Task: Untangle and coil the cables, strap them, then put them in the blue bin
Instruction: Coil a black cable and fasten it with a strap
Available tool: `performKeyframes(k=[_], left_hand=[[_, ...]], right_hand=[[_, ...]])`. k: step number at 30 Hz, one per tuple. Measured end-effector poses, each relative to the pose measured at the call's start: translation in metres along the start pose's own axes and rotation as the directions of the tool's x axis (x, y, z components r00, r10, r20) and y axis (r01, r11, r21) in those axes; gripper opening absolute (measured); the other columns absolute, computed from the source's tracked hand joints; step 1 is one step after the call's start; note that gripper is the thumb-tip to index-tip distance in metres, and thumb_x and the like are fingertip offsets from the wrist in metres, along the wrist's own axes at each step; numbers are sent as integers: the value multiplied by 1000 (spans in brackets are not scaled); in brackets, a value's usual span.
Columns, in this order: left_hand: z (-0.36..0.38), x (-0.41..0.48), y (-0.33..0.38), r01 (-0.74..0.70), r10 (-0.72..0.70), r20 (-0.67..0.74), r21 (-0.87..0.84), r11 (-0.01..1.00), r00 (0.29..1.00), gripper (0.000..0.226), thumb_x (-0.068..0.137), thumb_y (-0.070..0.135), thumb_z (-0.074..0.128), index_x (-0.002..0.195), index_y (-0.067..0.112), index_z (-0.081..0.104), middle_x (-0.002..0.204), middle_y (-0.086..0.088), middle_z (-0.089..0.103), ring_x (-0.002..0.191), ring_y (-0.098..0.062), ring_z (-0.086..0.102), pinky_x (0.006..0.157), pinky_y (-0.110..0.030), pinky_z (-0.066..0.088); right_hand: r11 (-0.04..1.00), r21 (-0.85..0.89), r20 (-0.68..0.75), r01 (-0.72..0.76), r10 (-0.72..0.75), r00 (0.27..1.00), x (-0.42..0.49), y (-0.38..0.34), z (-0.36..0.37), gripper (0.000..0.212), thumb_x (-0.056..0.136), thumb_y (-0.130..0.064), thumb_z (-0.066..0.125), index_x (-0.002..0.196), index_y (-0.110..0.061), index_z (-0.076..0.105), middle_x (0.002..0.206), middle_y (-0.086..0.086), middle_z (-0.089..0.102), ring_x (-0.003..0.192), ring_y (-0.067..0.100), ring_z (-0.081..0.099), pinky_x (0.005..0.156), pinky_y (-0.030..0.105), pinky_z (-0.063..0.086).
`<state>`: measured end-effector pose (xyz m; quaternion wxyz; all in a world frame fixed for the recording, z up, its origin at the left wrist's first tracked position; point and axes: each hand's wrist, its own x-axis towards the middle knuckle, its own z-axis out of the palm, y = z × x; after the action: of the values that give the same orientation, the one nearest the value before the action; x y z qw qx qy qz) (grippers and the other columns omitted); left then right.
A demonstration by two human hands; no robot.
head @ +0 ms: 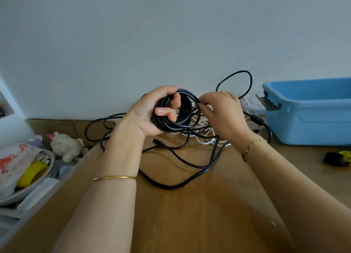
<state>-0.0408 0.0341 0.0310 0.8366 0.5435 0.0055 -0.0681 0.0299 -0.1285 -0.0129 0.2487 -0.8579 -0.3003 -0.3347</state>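
Left hand (147, 113) grips black coil (177, 110); right hand (224, 110) pinches strand at coil's right. Risk: loose black cable (180, 161) snags white cable (203, 123), loops slip.

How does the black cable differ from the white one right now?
The black cable is partly wound into a coil gripped by the left hand; the white cable lies in a loose heap on the table. The black cable looks thicker than the white cable. Both are mixed in one tangle.
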Motion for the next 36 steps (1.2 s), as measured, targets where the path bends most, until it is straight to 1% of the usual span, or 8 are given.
performKeyframes(k=[7,12,17,20,24,27,30,36], left_hand=[[3,2,0,24,6,179,-165,986,984,19,85,26,50,70,15,51,33,9,38,24,-4,35,37,-14,41],[-7,4,6,-64,171,160,-523,850,972,17,86,18,52,70,12,51,35,7,43,29,-5,41,41,-19,47],[-7,5,11,-208,331,33,-718,664,943,17,83,8,52,69,14,46,38,4,45,31,-6,44,45,-19,50],[-13,4,16,-340,400,-128,-782,522,907,40,91,6,48,52,10,47,39,4,44,31,-7,44,65,-16,52],[-27,-2,24,-435,422,-260,-807,399,869,50,95,8,51,45,8,46,38,3,43,31,-9,45,46,-21,52],[-26,2,21,-502,399,-347,-768,398,849,50,96,19,54,48,9,46,39,5,42,31,-8,44,47,-22,52],[-19,7,18,-599,404,-444,-635,487,799,40,95,34,55,64,11,45,43,6,42,34,-7,43,50,-22,52],[0,16,4,-714,594,-479,-104,693,646,35,98,29,49,69,10,46,50,3,47,45,-10,47,62,-28,53]], right_hand=[[955,254,59,-154,144,988,2,-13,-2,18,99,-19,39,96,-9,53,81,9,61,79,31,53,70,37,39],[677,673,213,-298,209,955,-2,-20,-7,30,101,-23,36,89,0,50,67,-2,41,61,12,38,59,31,35],[725,649,160,-230,166,973,-5,-23,-10,39,101,-32,36,79,-1,43,68,2,39,64,13,36,62,31,33],[799,564,206,-209,109,972,-7,-23,-11,43,98,-40,41,73,-6,47,63,-2,51,59,8,40,60,31,32],[941,333,188,-61,-3,982,-6,-23,-10,27,89,-37,57,73,-16,58,62,-10,52,63,9,48,59,30,38],[981,190,259,48,-97,961,-4,-29,-10,20,91,-37,53,74,-27,56,66,-16,49,72,9,49,60,28,35],[983,102,310,154,-179,934,-3,-35,-12,28,94,-41,47,80,-21,60,70,-11,51,74,10,49,61,30,39],[950,64,336,306,-309,890,0,-50,-27,24,93,-37,49,95,-20,66,81,-10,49,83,15,53,64,33,42]])
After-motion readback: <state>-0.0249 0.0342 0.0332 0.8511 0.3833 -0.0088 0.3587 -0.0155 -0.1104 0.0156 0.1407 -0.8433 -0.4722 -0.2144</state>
